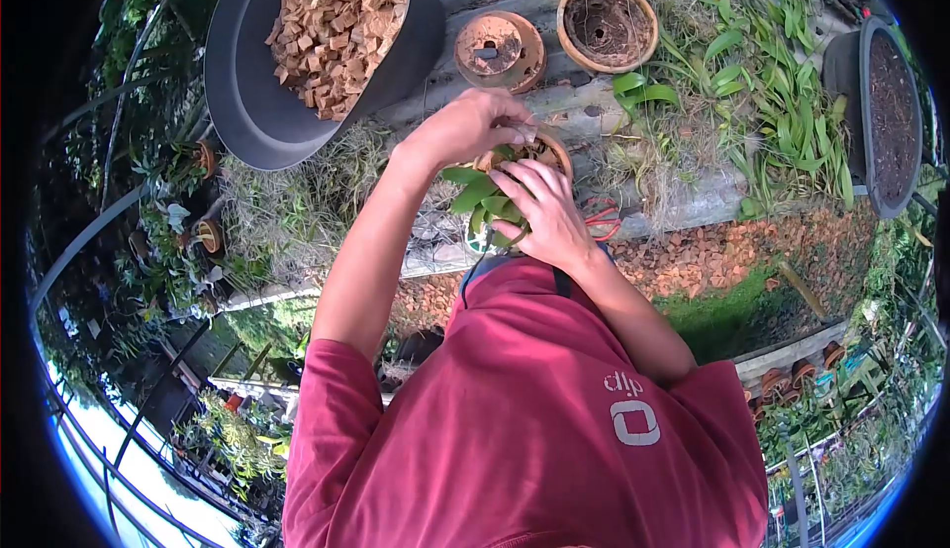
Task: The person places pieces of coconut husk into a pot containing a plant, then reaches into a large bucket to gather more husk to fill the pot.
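Note:
A small leafy green plant (476,195) stands in a round clay pot (560,150), close in front of my waist. My left hand (469,128) reaches over the far side of this pot. Its fingers are bent together near the rim; whatever is between them is too small or hidden to name. Curved over the plant's base is my right hand (543,213), its thumb by the lower leaves and its fingers across the pot's top, holding the plant. Both hands partly cover the potting pieces inside.
A big black tub (234,83) of brown chunks (341,28) stands at upper left. Beyond the pot are an upturned clay pot (529,68) and a brown pot (645,38). Red-handled tool (603,217) lies right of my hand. Loose green plants (792,117) and a dark planter (881,117) are farther right.

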Motion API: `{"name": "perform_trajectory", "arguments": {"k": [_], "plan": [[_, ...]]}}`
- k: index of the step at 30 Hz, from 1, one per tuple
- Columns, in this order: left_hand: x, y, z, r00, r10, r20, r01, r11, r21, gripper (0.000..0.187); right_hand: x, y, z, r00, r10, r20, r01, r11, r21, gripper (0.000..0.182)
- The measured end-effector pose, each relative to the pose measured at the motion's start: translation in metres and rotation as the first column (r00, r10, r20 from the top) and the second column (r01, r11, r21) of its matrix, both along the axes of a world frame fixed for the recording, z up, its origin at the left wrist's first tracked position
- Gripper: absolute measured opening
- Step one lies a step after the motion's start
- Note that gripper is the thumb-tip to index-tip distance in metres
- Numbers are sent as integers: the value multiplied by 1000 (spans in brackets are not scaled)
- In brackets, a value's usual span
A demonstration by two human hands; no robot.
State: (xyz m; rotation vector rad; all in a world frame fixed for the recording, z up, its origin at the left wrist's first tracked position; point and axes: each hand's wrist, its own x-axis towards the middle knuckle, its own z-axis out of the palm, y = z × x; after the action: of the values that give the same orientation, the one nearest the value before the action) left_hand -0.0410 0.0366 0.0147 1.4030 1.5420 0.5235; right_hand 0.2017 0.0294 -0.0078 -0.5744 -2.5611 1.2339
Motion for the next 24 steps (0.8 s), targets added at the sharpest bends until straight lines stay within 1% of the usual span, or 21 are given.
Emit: {"name": "perform_trajectory", "arguments": {"k": [2,3,6,7,10,13,14,17,18,19,20,21,22,23,24], "plan": [[7,11,11,984,-116,-137,111,993,-39,30,0,1,0,1000,-11,-18,12,1000,7,75],[13,12,11,980,-92,-176,85,995,-44,25,0,2,0,1000,-14,-20,14,1000,8,74],[22,16,-4,953,-182,-240,192,981,20,19,0,4,0,999,-38,-36,38,999,9,68],[24,14,-10,962,-177,-209,199,976,91,16,0,4,-2,998,-46,-46,47,999,6,67],[31,9,-19,932,-216,-292,224,975,-8,18,4,3,-5,995,-75,-72,74,997,-20,64],[39,0,-21,885,-179,-430,272,948,165,17,8,3,-5,991,-106,-84,105,994,-25,61],[41,-1,-24,889,-162,-429,255,952,170,16,9,3,-5,990,-115,-86,113,993,-21,61],[45,4,-33,892,-99,-440,203,959,196,15,11,2,-3,981,-180,-75,179,984,-13,62],[45,7,-34,883,-125,-453,224,959,173,16,12,1,-2,976,-204,-77,204,979,-13,63],[44,9,-34,872,-151,-465,245,958,150,16,13,3,-3,976,-207,-72,208,978,9,72],[42,11,-34,861,-176,-477,266,956,127,17,13,5,-5,960,-262,-95,255,964,-80,76],[37,12,-37,903,-148,-403,233,958,170,17,14,7,-6,941,-319,-112,298,939,-170,80],[33,13,-26,945,-73,-319,134,976,172,18,15,9,-6,918,-377,-122,337,905,-259,84],[26,16,-15,972,3,-233,37,985,167,19,17,15,-5,917,-378,-126,338,906,-256,91],[21,18,0,986,82,-145,-60,986,153,20,21,18,-9,907,-411,-94,358,869,-342,92]]}}
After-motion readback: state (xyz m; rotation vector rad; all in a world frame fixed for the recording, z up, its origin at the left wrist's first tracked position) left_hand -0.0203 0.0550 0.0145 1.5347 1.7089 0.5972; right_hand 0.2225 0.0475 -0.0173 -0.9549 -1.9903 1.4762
